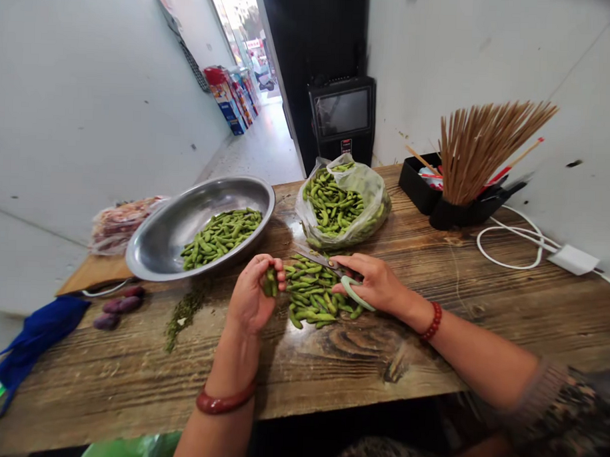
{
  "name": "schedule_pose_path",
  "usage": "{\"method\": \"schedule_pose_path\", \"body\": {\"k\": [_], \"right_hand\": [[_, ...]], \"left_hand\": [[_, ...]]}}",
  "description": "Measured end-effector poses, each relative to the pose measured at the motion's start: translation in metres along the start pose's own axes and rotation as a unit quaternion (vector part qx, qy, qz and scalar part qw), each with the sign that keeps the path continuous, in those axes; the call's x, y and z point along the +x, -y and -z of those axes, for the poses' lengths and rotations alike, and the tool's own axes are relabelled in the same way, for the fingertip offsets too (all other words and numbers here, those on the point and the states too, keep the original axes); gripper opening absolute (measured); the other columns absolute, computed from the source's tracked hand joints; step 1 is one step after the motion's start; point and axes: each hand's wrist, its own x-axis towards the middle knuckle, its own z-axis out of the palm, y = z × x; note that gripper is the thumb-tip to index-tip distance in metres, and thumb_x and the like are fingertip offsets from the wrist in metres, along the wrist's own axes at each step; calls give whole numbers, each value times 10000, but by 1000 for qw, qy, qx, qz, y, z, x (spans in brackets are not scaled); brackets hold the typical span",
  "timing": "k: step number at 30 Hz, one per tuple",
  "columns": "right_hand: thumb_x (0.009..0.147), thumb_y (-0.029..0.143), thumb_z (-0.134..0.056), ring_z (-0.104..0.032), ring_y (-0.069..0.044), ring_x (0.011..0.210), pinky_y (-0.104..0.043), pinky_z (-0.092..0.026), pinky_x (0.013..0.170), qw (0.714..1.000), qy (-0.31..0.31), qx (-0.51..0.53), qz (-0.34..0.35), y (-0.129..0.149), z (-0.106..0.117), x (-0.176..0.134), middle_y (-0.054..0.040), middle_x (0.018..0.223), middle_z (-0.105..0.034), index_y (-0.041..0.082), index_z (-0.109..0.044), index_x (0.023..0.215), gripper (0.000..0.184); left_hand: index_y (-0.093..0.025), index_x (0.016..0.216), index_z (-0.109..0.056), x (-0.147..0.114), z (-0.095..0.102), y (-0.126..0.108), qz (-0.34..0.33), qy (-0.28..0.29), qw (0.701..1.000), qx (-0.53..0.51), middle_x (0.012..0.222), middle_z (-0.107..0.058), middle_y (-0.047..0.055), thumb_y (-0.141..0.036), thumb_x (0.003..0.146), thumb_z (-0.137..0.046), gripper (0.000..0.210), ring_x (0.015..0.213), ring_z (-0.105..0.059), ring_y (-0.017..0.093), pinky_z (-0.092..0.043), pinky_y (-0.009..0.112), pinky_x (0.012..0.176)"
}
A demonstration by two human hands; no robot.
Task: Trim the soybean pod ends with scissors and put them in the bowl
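My left hand [255,293] is closed around a few green edamame pods [270,282], raised just left of a loose pile of edamame [312,297] on the wooden table. In my right hand [373,281] is a pair of scissors [353,291] with pale green handles; its blades point left over the pile. Behind the pile stands a clear plastic bag [378,204] full of edamame. To the left, a wide steel basin [159,240] holds more pods, gathered on its right side.
Dark trimmings [182,317] lie below the basin, near several purple-red bulbs [115,308] and a blue cloth [46,333]. A bag of meat [122,225] sits at the far left. Skewers [475,154] stand in a black holder [419,186] beside a white adapter [574,259].
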Motion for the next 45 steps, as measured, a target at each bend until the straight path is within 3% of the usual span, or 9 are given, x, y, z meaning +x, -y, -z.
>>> {"method": "schedule_pose_path", "body": {"k": [4, 9, 11, 15, 17, 20, 23, 26, 45], "right_hand": [[788, 389, -711, -535, -141, 675, -259, -437, 644, 1000, 9, 2, -1, 0, -1, -1, -16, 785, -576, 175, -583, 1222, 500], [789, 390, -709, -548, -148, 694, -265, -454, 662, 1000, 13, 0, -3, 0, -1, -1, -29, 810, -590, 171, -572, 1237, 517], [790, 385, -710, -553, -148, 701, -265, -458, 668, 1000, 15, 0, -5, 1, 0, -1, -30, 821, -597, 181, -570, 1242, 516], [783, 354, -720, -557, -145, 697, -257, -457, 657, 1000, 18, 5, -6, 2, 0, 0, -29, 819, -608, 184, -581, 1228, 496], [786, 354, -717, -555, -144, 692, -254, -455, 649, 1000, 15, 7, -5, 2, 0, 0, -28, 816, -607, 185, -584, 1224, 488], [789, 376, -711, -557, -144, 694, -259, -457, 657, 1000, 9, 10, -8, 1, -1, 0, -28, 817, -605, 188, -580, 1229, 496], [779, 380, -719, -555, -141, 682, -259, -452, 645, 1000, 5, 17, -14, 0, -1, 0, -19, 801, -591, 189, -583, 1223, 502], [771, 381, -725, -556, -146, 698, -263, -456, 647, 1000, 10, 24, -11, 2, -1, 0, -20, 817, -580, 193, -569, 1236, 526], [760, 405, -726, -555, -169, 782, -283, -467, 696, 998, 56, -7, 20, 10, -1, -1, -56, 940, -587, 201, -513, 1287, 604]], "left_hand": [[-180, 774, -624, 2, 7, 4, -47, -2, 975, 218, 532, -476, -60, -270, 735, -668, 108, 451, -400, 72, -304, 184, 434], [-183, 740, -699, 8, 16, 16, -142, 61, 802, 577, 784, -698, 39, -237, 729, -668, 63, 750, -605, 187, -432, 291, 711], [-193, 779, -706, 10, 20, 18, -141, 93, 759, 628, 825, -706, 51, -246, 753, -648, 84, 787, -620, 208, -435, 310, 738], [-199, 843, -713, 10, 20, 19, -161, 146, 736, 641, 865, -680, 63, -188, 761, -623, 122, 819, -613, 203, -440, 312, 760], [-199, 800, -708, 9, 17, 17, -185, 146, 748, 621, 822, -657, 50, -163, 746, -627, 104, 793, -595, 188, -436, 302, 748], [-184, 746, -675, 5, 10, 13, -201, 88, 814, 538, 747, -619, 20, -192, 723, -665, 27, 729, -562, 160, -425, 273, 699], [-176, 782, -624, -1, 5, 7, -128, 30, 905, 404, 652, -560, -26, -264, 720, -698, 130, 575, -486, 107, -377, 224, 565], [-179, 804, -591, -6, 1, 6, -57, 26, 956, 285, 610, -530, -53, -291, 716, -716, 189, 484, -404, 67, -315, 193, 487], [-146, 814, -678, -10, -10, 17, -37, 72, 974, 211, 617, -534, -27, -334, 682, -762, 245, 467, -349, 46, -259, 181, 433]]}}
